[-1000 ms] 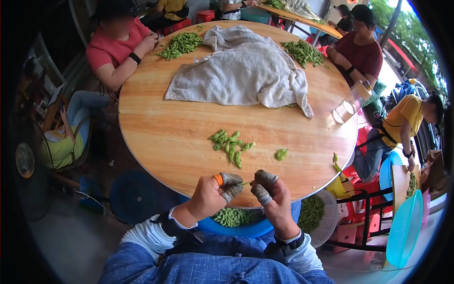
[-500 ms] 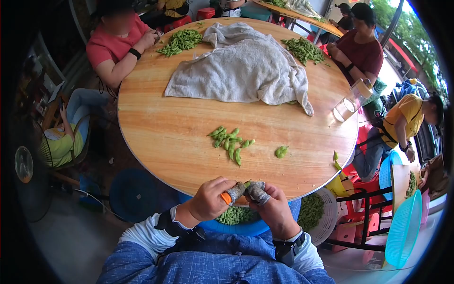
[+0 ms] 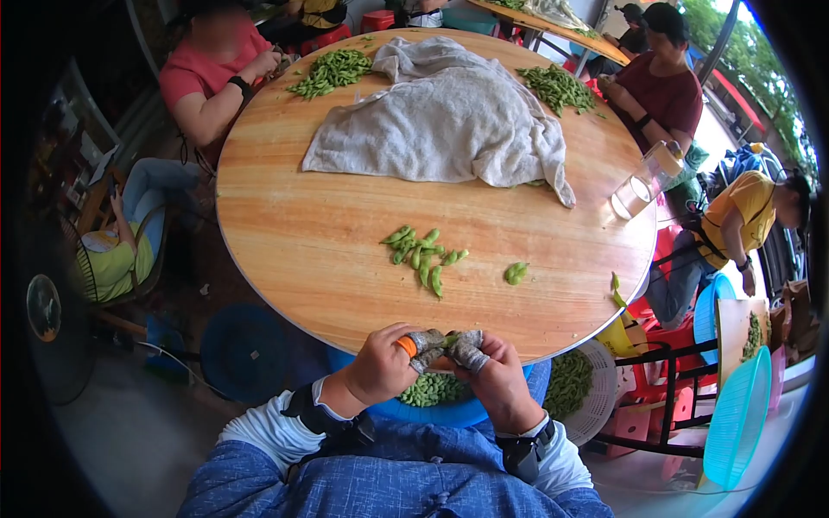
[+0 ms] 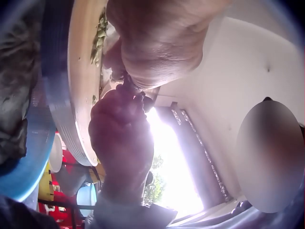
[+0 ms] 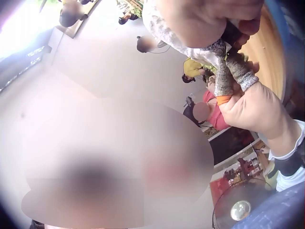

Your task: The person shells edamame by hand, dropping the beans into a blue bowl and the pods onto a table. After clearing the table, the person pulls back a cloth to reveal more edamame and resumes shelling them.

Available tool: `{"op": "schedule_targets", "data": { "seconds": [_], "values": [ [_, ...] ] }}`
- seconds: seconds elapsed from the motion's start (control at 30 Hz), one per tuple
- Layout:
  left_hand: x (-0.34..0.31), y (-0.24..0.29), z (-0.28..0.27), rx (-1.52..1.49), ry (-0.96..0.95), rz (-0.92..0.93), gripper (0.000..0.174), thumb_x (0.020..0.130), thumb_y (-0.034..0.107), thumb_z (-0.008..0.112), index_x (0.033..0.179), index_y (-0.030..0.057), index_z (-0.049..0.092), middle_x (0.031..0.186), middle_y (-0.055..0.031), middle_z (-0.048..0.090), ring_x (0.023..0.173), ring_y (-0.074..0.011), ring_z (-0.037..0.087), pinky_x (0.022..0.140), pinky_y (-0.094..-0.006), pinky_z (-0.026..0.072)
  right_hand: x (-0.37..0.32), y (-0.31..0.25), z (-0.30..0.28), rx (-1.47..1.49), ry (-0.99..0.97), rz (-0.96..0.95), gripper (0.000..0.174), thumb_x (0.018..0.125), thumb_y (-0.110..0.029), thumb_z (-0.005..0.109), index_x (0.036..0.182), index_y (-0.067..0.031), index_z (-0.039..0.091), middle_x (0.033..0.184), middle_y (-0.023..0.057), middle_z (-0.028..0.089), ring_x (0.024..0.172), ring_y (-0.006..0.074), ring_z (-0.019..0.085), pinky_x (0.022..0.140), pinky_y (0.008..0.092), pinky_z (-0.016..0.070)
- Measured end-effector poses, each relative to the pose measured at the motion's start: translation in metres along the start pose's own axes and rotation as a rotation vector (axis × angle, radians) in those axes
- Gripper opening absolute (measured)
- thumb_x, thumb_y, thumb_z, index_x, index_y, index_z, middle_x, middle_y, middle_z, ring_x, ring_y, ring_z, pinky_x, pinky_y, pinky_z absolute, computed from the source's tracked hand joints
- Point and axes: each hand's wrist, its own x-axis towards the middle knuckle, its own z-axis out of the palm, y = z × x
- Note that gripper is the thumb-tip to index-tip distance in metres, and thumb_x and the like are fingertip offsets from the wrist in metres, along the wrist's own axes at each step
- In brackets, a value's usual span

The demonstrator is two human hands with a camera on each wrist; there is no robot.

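Note:
At the near edge of the round wooden table (image 3: 311,259), both my hands meet around one green edamame pod (image 3: 450,340). My left hand (image 3: 390,361) pinches it with grey-taped thumb and finger, one with an orange band. My right hand (image 3: 489,371) pinches the pod's other end with taped fingertips. Just below the hands sits a blue basin (image 3: 449,419) holding shelled pods (image 3: 425,391). The right wrist view shows the left hand's taped fingers (image 5: 232,72) pressed against my right hand. A small heap of edamame pods (image 3: 423,255) lies on the table ahead of me.
A grey cloth (image 3: 440,121) covers the table's far half, with pod piles (image 3: 332,71) beside two seated people. A clear jar (image 3: 643,179) stands at the right edge. A white basket (image 3: 596,406) of pods, red stools and teal basins crowd the floor on the right.
My hands, apart one second ago, have come together on the pod and dropped slightly toward the table's edge over the blue basin.

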Motion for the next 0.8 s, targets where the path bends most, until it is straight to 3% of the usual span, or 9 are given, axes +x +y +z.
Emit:
{"op": "schedule_targets", "data": {
  "seconds": [0.1, 0.2, 0.4, 0.5, 0.63, 0.8],
  "values": [
    [-0.005, 0.006, 0.004, -0.303, -0.007, -0.292, 0.017, 0.068, -0.004, 0.060, 0.085, -0.0040, 0.055, 0.078, -0.0088, 0.060, 0.070, -0.0153, 0.058, 0.064, -0.0261, 0.0462, 0.001, 0.002, 0.001, -0.011, -0.013, -0.044, 0.014, 0.080, -0.009, 0.053, 0.090, 0.0002, 0.057, 0.083, 0.0027, 0.059, 0.073, 0.0082, 0.054, 0.066, 0.0210, 0.0426],
    [-0.005, 0.006, 0.005, -0.424, -0.015, -0.435, 0.016, 0.071, -0.001, 0.061, 0.085, -0.0047, 0.054, 0.076, -0.0067, 0.061, 0.068, -0.0105, 0.056, 0.063, -0.0238, 0.0458, 0.003, 0.005, -0.002, 0.012, -0.045, -0.071, 0.014, 0.080, -0.006, 0.053, 0.092, 0.0018, 0.056, 0.086, 0.0049, 0.059, 0.078, 0.0117, 0.056, 0.072, 0.0252, 0.0454],
    [-0.003, 0.005, 0.011, -0.851, 0.052, -0.678, 0.012, 0.070, 0.000, 0.063, 0.080, -0.0029, 0.057, 0.073, -0.0066, 0.061, 0.066, -0.0110, 0.057, 0.060, -0.0234, 0.0457, 0.007, 0.008, -0.007, 0.034, -0.101, -0.128, 0.015, 0.080, -0.005, 0.052, 0.092, 0.0024, 0.055, 0.088, 0.0064, 0.059, 0.079, 0.0146, 0.057, 0.075, 0.0291, 0.0468],
    [0.003, 0.012, 0.004, -0.413, 0.048, -0.448, 0.010, 0.070, 0.001, 0.063, 0.078, -0.0019, 0.058, 0.072, -0.0069, 0.061, 0.066, -0.0121, 0.058, 0.060, -0.0244, 0.0461, 0.007, 0.007, -0.008, 0.042, -0.123, -0.116, 0.015, 0.081, -0.006, 0.051, 0.092, 0.0024, 0.055, 0.088, 0.0068, 0.059, 0.082, 0.0148, 0.057, 0.077, 0.0293, 0.0461],
    [0.004, 0.010, 0.001, -0.226, 0.029, -0.242, 0.014, 0.067, 0.001, 0.064, 0.080, -0.0017, 0.059, 0.072, -0.0083, 0.061, 0.066, -0.0159, 0.059, 0.060, -0.0255, 0.0467, -0.002, -0.007, 0.002, 0.009, -0.099, -0.075, 0.015, 0.082, -0.009, 0.051, 0.092, 0.0010, 0.056, 0.084, 0.0033, 0.059, 0.077, 0.0100, 0.054, 0.072, 0.0241, 0.0445],
    [0.009, 0.016, -0.003, -0.023, 0.038, -0.089, 0.019, 0.063, 0.004, 0.065, 0.081, -0.0001, 0.059, 0.073, -0.0112, 0.059, 0.065, -0.0238, 0.059, 0.061, -0.0285, 0.0473, -0.005, -0.003, -0.004, -0.024, -0.068, -0.065, 0.017, 0.082, -0.014, 0.053, 0.092, -0.0012, 0.057, 0.075, -0.0032, 0.055, 0.065, 0.0037, 0.045, 0.059, 0.0180, 0.0356]
  ]
}}
